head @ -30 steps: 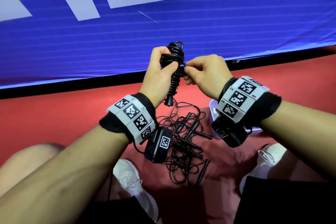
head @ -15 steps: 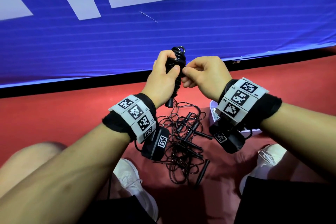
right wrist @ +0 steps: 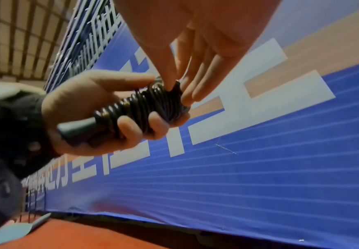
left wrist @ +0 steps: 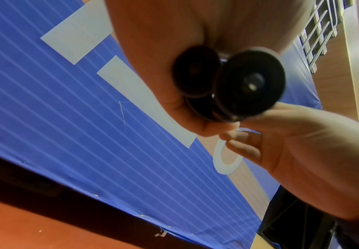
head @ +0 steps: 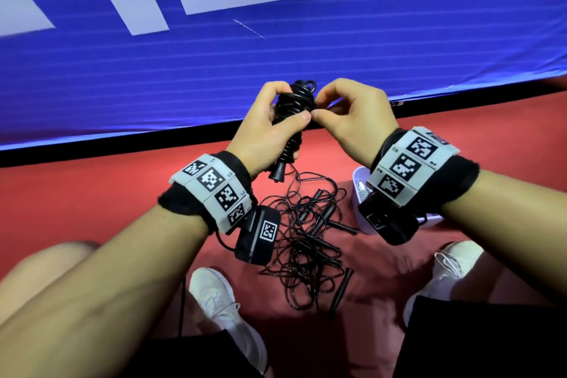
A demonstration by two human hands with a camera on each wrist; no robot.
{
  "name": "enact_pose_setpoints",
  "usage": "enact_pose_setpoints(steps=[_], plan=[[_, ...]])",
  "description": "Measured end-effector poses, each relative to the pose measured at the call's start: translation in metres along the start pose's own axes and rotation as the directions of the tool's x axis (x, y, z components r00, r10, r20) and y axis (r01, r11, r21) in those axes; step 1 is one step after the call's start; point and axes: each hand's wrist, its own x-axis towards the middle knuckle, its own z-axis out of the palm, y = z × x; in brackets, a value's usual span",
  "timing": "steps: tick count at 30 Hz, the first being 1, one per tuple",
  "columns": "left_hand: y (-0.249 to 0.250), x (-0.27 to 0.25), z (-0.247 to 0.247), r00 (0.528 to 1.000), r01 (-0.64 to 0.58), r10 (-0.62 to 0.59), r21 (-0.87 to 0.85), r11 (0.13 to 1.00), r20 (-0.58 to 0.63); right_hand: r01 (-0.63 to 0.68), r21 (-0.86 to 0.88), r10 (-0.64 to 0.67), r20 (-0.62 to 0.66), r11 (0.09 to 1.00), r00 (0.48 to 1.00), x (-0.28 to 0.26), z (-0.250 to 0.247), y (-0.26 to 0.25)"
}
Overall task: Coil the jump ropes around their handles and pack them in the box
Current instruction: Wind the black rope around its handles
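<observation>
Head: hands (head: 310, 129) around coiled rope (head: 296, 101)

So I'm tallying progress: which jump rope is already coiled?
The coiled jump rope gripped in the left hand; the other ropes lie tangled loose on the floor.

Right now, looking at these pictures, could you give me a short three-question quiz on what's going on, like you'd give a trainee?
1. True or false: the left hand grips the coiled jump rope.
2. Where do the loose jump ropes lie: A) in the white box, B) on the red floor between the white shoes, C) on the blue banner?
3. Fill in: the right hand works at the ____ end of the coil, nearest the banner.

Key: 1 true; 2 B; 3 top.
</observation>
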Motion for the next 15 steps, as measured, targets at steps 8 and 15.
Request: enact_pose_setpoints(steps=[8, 15], plan=[[0.004, 0.0, 0.002, 0.999, -0.015, 0.016, -0.041, 0.999, 0.031, 0.177, -0.156, -0.192, -0.091, 0.972, 0.977, 0.001, 0.002, 0.008], [0.003, -0.001, 0.005, 0.998, -0.067, 0.067, 0.076, 0.995, 0.008, 0.199, -0.16, -0.214, -0.082, 0.967, 0.973, 0.003, 0.006, 0.011]])
